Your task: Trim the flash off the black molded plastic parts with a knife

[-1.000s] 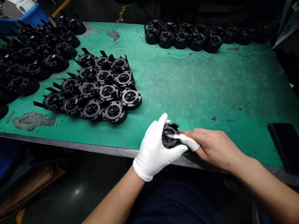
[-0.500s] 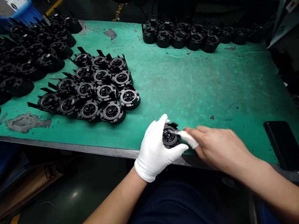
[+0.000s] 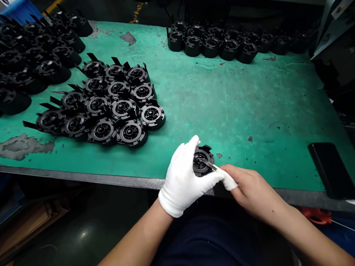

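Observation:
A round black part (image 3: 201, 160) with rings on its face rests at the front edge of the green table. My left hand (image 3: 183, 177), in a white glove, wraps round its left and near sides. Between the thumb and fingers of my right hand (image 3: 244, 183), which has a white cover on the thumb, is a thin metal tool (image 3: 209, 164). The tool's tip reaches the middle of the part's face. Left of my hands, a group of similar black parts (image 3: 122, 108) stands in rows.
More black parts (image 3: 15, 75) crowd the far left, and another row (image 3: 210, 45) lines the back edge. A black phone (image 3: 333, 170) lies at the right of the green table (image 3: 254, 99). A blue bin (image 3: 25, 14) sits at the back left; something orange (image 3: 317, 215) is below right.
My right hand has shifted slightly down, and the metal tool now shows clearly, angled onto the part's face. My left hand keeps its hold. The view has moved a little.

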### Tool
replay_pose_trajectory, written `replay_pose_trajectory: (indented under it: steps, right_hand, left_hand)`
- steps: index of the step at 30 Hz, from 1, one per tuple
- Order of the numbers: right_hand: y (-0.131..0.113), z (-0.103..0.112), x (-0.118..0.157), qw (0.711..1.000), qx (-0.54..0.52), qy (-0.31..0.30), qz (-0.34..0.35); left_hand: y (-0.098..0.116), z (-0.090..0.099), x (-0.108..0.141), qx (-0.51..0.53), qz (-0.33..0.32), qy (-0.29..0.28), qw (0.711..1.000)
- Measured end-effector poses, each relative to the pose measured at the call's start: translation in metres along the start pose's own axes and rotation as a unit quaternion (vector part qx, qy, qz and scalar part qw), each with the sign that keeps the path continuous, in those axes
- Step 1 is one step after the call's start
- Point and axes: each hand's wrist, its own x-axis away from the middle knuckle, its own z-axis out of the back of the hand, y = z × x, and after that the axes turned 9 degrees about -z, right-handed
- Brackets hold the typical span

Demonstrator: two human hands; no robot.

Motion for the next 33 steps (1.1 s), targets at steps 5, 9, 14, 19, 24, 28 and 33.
replay_pose_trajectory:
  steps: [5, 9, 14, 19, 24, 28, 33]
  right_hand:
    - [-0.003, -0.007, -0.002, 0.999, 0.039, 0.024, 0.009]
    - [-0.003, -0.003, -0.007, 0.997, 0.064, -0.011, 0.035]
    - [-0.002, 0.015, -0.011, 0.996, 0.06, -0.046, 0.045]
    - [-0.004, 0.024, -0.01, 0.994, 0.099, -0.035, 0.027]
    - [-0.011, 0.035, -0.013, 0.981, 0.183, -0.056, 0.028]
    - [-0.017, 0.047, -0.019, 0.966, 0.24, -0.087, 0.038]
    - [-0.016, 0.046, -0.017, 0.964, 0.238, -0.105, 0.044]
  left_hand:
    - [-0.001, -0.002, 0.0, -0.004, -0.002, -0.001, 1.0]
    - [-0.003, -0.001, 0.0, -0.006, -0.009, -0.012, 1.0]
    - [-0.004, 0.0, 0.0, -0.006, 0.001, -0.018, 1.0]
    - [-0.005, -0.002, 0.001, -0.001, -0.009, -0.009, 1.0]
    - [-0.006, -0.001, 0.0, 0.007, -0.017, -0.013, 1.0]
    - [-0.006, -0.001, 0.001, 0.007, -0.023, -0.009, 1.0]
    - [-0.006, -0.001, 0.002, -0.01, -0.041, -0.003, 0.999]
